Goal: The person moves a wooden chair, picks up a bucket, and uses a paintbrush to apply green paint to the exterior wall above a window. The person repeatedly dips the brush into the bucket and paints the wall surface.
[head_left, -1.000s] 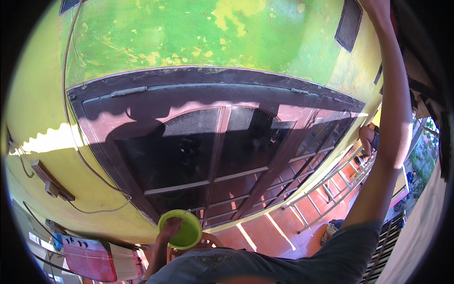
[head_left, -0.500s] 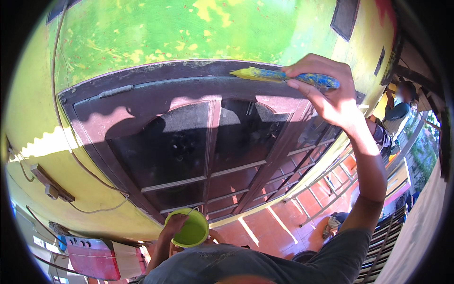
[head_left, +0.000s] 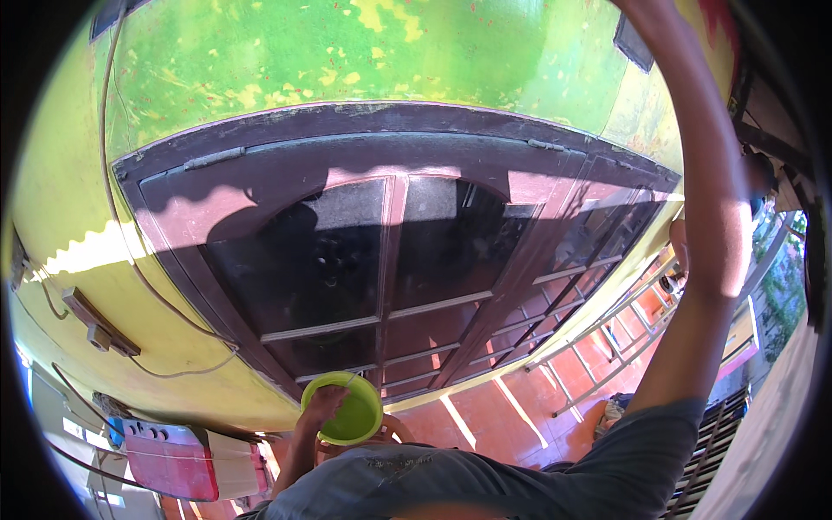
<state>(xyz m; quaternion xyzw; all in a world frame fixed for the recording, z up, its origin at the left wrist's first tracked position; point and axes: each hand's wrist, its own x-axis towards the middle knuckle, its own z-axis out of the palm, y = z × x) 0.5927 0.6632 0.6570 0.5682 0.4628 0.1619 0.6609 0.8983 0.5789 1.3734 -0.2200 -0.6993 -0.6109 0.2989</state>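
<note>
My left hand (head_left: 328,404) grips the near-left rim of a lime-green bucket (head_left: 378,407) at chest level, its fingers over the edge. The bucket's inside looks green; how much it holds I cannot make out. My right arm (head_left: 706,173) stretches up along the right side, and the hand lies past the top edge, out of sight. No brush shows now. Before me stands a brown wooden window frame (head_left: 394,118) with dark glass panes (head_left: 299,269). Above it runs the green wall (head_left: 329,52), patched with yellow.
A cable (head_left: 106,130) hangs down the yellow wall (head_left: 65,199) at left, near a wooden block (head_left: 100,321). A pink-fronted washing machine (head_left: 169,459) stands lower left. Right, a metal ladder (head_left: 598,355) is above the tiled floor (head_left: 485,420). Another person (head_left: 761,173) is partly hidden behind my arm.
My right hand, with the blue-handled, yellow-tipped paintbrush, has risen from the window frame's top edge out of view. My left hand stays on the bucket.
</note>
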